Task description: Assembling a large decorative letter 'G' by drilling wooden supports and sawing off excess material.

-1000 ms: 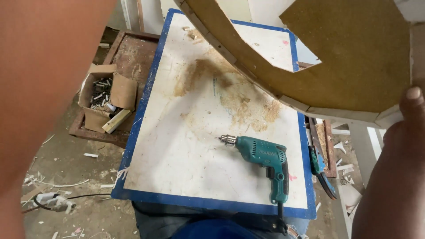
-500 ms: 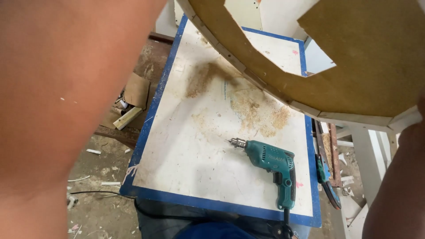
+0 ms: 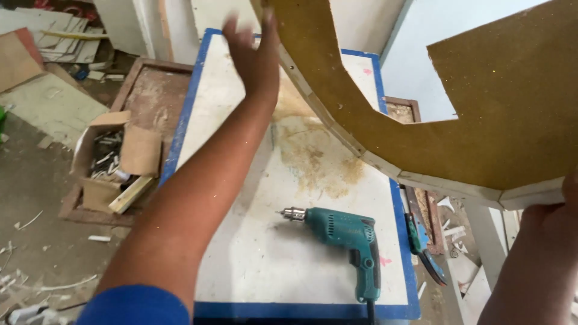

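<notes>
Since the earlier frames, the left arm is no longer filling the left side of the view; it is now reaching forward over the table [image 3: 241,265], and the left hand [image 3: 253,57] is arriving at the inner edge of the panel [image 3: 481,114]. The view is also sitting closer to the table, so the drill [image 3: 343,241] is appearing larger.

The left hand is blurred. Its fingers [image 3: 232,33] are appearing loosely spread and raised, with the thumb side lying against the panel's curved edge. Whether it is gripping that edge cannot be told.

The right hand [image 3: 554,222] is sitting under the panel's lower right corner, touching the pale edge strip. Only part of this hand is showing, so its finger state cannot be told.

The panel is a brown board with a curved cut-out and a pale strip along its rim. It is being held in the air above the far right part of the table, tilted, clear of the table surface.

The drill is lying on its side on the near part of the table, chuck pointing left, cord running off the near edge. Pliers [image 3: 424,253] are lying just right of the table. A box [image 3: 120,162] of scraps is sitting on the floor left of the table.
</notes>
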